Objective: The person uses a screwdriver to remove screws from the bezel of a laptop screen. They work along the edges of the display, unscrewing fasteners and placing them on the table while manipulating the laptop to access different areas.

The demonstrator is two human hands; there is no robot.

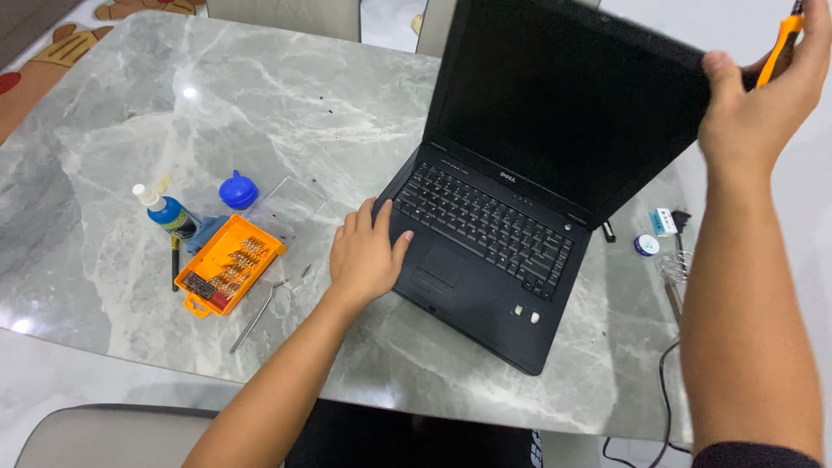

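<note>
— Two hands on that black laptop (485, 251), see? It sits open on the grey marble table (173, 113), turned at an angle, nearer the right side.

— And the left hand (366, 256)?

— Flat on the front left corner of the base, fingers spread, beside the keyboard. Pressing, not gripping anything.

— The right?

— The right hand (758, 100) is up at the lid's top corner, thumb in front, fingers curled behind, clamped on the screen edge. There's an orange tool (784, 43) tucked in that same hand too.

— What's lying to the left?

— An orange bit tray (229, 265), a small blue bottle (168, 211), a blue cap (237, 191), and metal tweezers (257, 315) just beside the tray.
</note>
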